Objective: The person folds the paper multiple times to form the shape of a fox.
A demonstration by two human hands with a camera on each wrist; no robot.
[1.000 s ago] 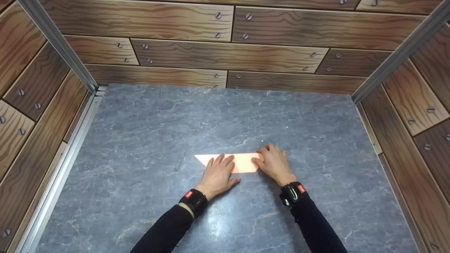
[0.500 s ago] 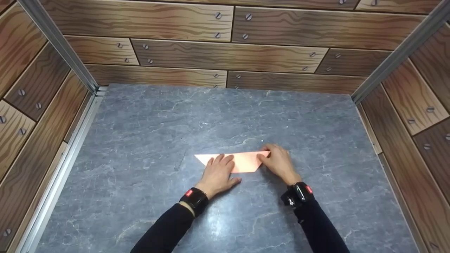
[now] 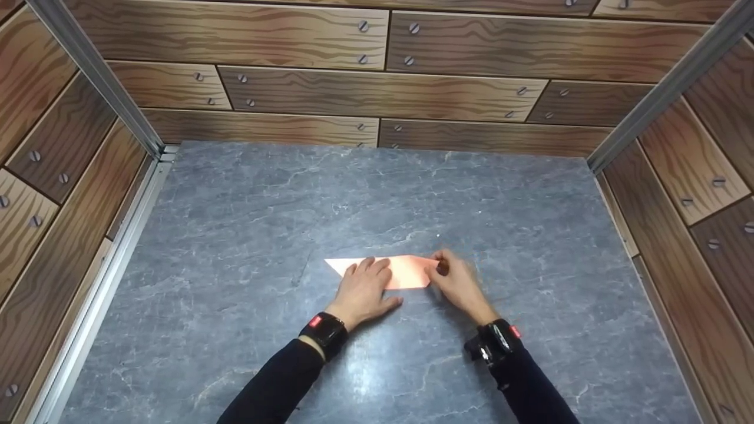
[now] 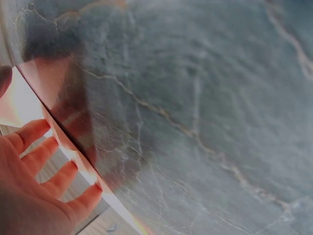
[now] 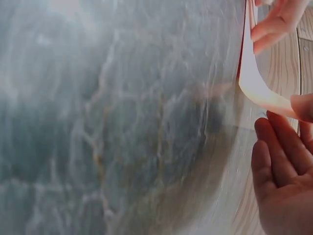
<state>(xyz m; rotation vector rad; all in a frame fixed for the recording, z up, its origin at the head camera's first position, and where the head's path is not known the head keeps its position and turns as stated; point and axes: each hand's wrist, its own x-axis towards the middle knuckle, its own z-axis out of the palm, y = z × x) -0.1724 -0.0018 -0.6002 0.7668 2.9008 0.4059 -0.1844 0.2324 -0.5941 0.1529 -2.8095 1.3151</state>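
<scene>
A folded strip of orange-pink paper (image 3: 406,272) lies on the grey marbled table, pointed at its left end. My left hand (image 3: 362,291) presses flat on its left half with spread fingers; in the left wrist view those fingertips (image 4: 90,193) rest along the paper. My right hand (image 3: 458,281) pinches the paper's right end between thumb and fingers. In the right wrist view the paper (image 5: 261,93) curves up off the table towards that thumb, with the other fingers (image 5: 281,152) below it.
The grey marbled tabletop (image 3: 265,206) spreads around the paper. Wood-patterned panels (image 3: 306,88) wall the back and both sides, with metal posts (image 3: 100,76) at the corners. Each wrist wears a black band (image 3: 324,335).
My right hand first drew the paper's right corner outward, then bent it up and back to the left. My left hand has stayed on the paper.
</scene>
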